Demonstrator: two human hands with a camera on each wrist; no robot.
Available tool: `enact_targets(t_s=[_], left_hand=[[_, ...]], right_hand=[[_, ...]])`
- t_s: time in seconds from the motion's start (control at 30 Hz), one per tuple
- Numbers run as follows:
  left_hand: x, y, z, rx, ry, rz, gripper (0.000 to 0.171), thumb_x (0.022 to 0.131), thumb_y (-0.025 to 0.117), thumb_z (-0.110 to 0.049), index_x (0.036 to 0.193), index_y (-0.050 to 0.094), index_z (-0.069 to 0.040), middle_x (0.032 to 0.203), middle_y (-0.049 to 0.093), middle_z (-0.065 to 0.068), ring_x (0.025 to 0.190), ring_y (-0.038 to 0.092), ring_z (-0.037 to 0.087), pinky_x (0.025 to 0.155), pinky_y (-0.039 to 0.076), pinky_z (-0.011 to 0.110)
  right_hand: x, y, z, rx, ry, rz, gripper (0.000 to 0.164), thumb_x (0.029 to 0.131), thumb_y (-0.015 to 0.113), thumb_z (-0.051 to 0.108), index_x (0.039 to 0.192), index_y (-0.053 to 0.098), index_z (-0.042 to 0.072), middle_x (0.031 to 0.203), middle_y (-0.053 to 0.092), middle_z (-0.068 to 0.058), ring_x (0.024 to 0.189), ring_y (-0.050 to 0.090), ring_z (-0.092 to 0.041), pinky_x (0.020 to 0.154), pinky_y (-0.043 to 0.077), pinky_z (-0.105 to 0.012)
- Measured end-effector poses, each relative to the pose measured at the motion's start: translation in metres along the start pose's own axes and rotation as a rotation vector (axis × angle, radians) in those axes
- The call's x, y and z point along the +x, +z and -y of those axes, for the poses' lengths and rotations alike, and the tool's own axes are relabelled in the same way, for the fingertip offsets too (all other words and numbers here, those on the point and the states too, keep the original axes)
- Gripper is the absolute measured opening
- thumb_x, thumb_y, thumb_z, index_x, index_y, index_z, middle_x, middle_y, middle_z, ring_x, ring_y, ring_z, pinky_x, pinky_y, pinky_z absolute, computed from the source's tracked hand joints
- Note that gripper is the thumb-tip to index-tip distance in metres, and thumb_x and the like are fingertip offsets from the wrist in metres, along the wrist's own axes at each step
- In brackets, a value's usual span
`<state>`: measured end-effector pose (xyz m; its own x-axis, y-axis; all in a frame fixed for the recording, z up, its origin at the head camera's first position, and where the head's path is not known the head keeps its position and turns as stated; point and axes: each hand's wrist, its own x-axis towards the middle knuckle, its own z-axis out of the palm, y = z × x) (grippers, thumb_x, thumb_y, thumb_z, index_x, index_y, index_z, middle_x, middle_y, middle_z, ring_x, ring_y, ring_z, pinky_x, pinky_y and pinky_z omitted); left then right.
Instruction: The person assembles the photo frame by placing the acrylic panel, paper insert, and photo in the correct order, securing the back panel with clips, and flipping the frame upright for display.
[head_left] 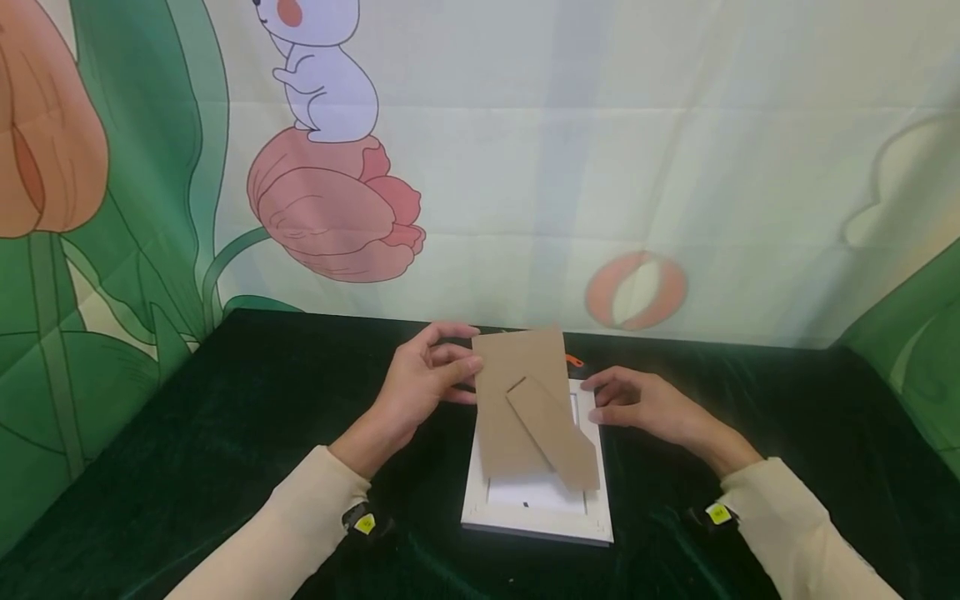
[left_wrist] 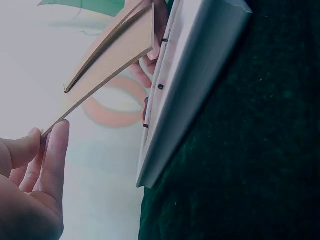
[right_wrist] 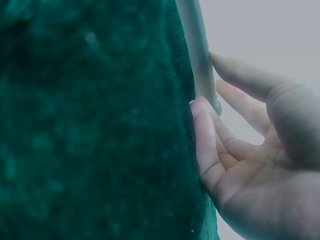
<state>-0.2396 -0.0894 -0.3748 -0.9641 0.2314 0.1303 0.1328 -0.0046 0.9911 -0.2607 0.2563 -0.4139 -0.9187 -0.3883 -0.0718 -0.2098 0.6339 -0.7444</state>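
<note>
A brown cardboard backing board (head_left: pixel 517 354) with a fold-out stand leg (head_left: pixel 551 429) is tilted above a white picture frame (head_left: pixel 536 523). My left hand (head_left: pixel 427 375) pinches the board's upper left edge between thumb and fingers. In the left wrist view, the board (left_wrist: pixel 112 65) stands apart from the frame (left_wrist: pixel 197 90), and small dark tabs show along the frame's back. The frame lies back side up, with a white sheet inside partly hidden by the board. My right hand (head_left: pixel 645 404) holds the frame near its upper right corner, thumb and fingers around the edge (right_wrist: pixel 200 60).
Dark green velvet cloth (head_left: pixel 285 400) covers the table. Just behind the frame's upper right lies a small orange item (head_left: pixel 574 361), mostly hidden. A printed curtain (head_left: pixel 495 183) with flowers hangs along the table's far edge.
</note>
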Motion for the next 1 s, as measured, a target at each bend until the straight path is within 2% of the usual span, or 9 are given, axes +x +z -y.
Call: enact_targets(t_s=[0.67, 1.0], left_hand=[[0.0, 0.007, 0.011, 0.027, -0.028, 0.021, 0.041, 0.1, 0.074, -0.007, 0.138, 0.061, -0.009, 0.109, 0.077, 0.014, 0.089, 0.075, 0.027, 0.078, 0.065, 0.04], [-0.001, 0.01, 0.013, 0.032, -0.055, 0.03, 0.041, 0.1, 0.074, -0.007, 0.139, 0.061, -0.011, 0.11, 0.077, 0.013, 0.092, 0.077, 0.028, 0.08, 0.065, 0.039]], right_hand=[[-0.002, 0.0, -0.001, 0.013, -0.026, -0.006, 0.054, 0.095, 0.08, 0.04, 0.14, 0.063, 0.015, 0.123, 0.067, -0.008, 0.108, 0.066, -0.027, 0.097, 0.059, -0.053], [0.0, 0.0, -0.001, 0.021, -0.03, -0.001, 0.053, 0.096, 0.08, 0.038, 0.139, 0.063, 0.014, 0.121, 0.067, -0.008, 0.105, 0.066, -0.027, 0.095, 0.06, -0.049]])
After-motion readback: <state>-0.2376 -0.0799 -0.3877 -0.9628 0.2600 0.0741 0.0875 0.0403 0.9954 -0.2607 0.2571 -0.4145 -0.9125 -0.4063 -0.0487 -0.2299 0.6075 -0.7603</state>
